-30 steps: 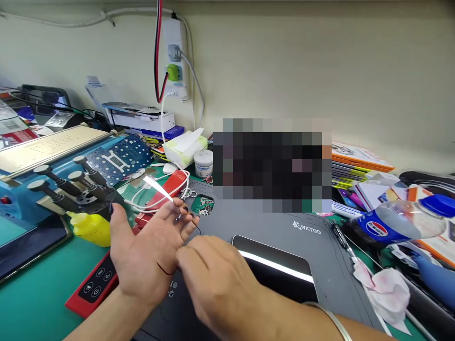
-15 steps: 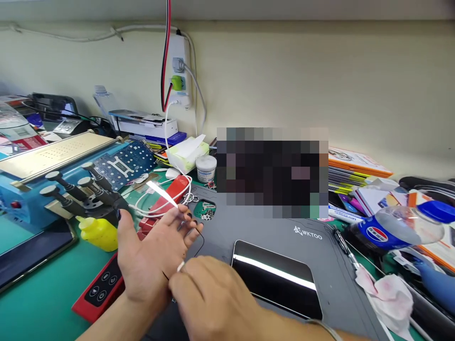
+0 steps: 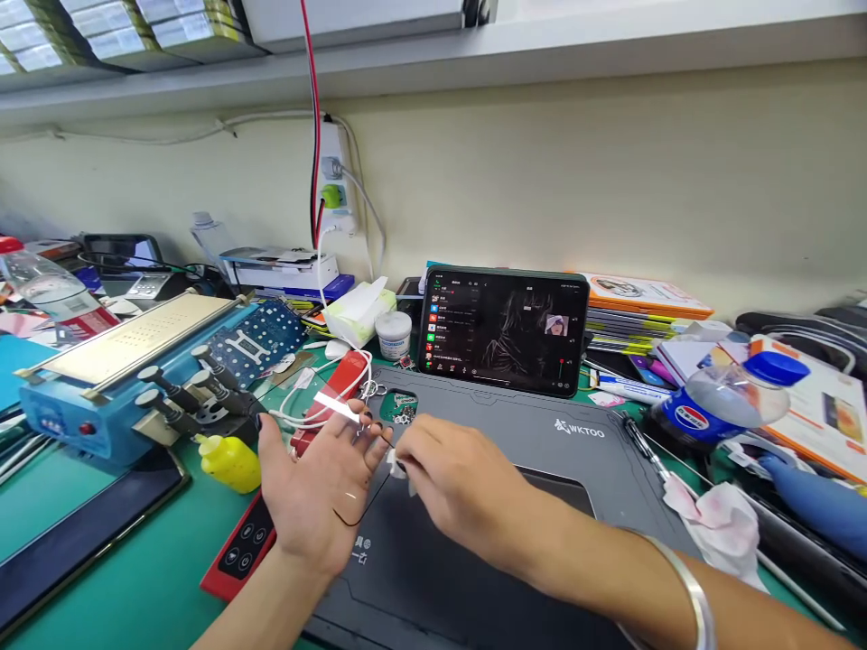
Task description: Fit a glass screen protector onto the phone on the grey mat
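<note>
My left hand (image 3: 318, 492) lies palm up over the left edge of the grey work mat (image 3: 575, 433), fingers stretched out. A clear film strip (image 3: 337, 406) sticks out from between its fingertips, and a thin black wire (image 3: 349, 516) loops across the palm. My right hand (image 3: 451, 478) reaches in from the right and meets the left fingertips. Its thumb and forefinger pinch a small white piece (image 3: 396, 465). A dark phone (image 3: 565, 487) lies on the mat, mostly hidden behind my right hand.
A lit tablet (image 3: 505, 329) leans at the back of the mat. On the left stand a blue machine (image 3: 115, 370), a yellow bottle (image 3: 230, 460) and a red device (image 3: 247, 542). A plastic bottle (image 3: 718, 402), crumpled tissue (image 3: 718, 524) and stacked books (image 3: 643, 316) crowd the right.
My right hand has moved from near my left wrist up to the left fingertips, now pinching the white piece. The view has tilted upward, showing the shelf above.
</note>
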`<state>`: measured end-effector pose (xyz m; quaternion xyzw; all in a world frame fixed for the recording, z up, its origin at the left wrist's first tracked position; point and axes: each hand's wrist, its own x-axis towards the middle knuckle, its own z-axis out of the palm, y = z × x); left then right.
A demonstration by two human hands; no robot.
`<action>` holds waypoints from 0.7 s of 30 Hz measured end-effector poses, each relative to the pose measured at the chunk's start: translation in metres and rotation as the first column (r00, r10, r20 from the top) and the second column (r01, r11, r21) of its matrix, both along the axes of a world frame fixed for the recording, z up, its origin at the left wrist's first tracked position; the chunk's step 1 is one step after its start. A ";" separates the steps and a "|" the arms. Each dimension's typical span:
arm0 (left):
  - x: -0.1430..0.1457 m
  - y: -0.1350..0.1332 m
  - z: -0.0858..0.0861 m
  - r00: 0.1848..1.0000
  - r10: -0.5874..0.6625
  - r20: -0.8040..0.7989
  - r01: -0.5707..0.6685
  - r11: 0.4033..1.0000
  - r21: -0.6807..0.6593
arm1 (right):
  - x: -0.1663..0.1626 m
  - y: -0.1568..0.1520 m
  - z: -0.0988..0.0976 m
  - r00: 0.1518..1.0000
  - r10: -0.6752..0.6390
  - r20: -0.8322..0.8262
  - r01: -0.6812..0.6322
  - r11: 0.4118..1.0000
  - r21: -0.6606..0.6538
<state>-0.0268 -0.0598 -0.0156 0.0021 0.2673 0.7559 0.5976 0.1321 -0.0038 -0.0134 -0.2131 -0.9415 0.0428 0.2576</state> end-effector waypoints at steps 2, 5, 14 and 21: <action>0.002 -0.002 0.006 0.998 0.020 -0.060 -0.025 0.996 -0.080 | 0.031 0.006 0.014 0.997 -0.033 0.064 0.034 0.999 -0.004; 0.004 -0.005 0.013 0.986 0.020 -0.164 -0.050 0.982 -0.180 | 0.102 0.009 0.025 0.983 -0.159 0.093 0.157 0.987 0.031; 0.005 -0.003 -0.006 0.222 0.006 -0.975 0.298 0.952 0.074 | 0.225 -0.021 0.015 0.793 -0.605 0.064 0.597 0.794 0.116; 0.049 0.021 -0.002 -0.709 0.498 -0.499 0.517 0.849 0.113 | 0.188 -0.030 0.006 0.909 -0.416 -0.006 0.414 0.907 -0.073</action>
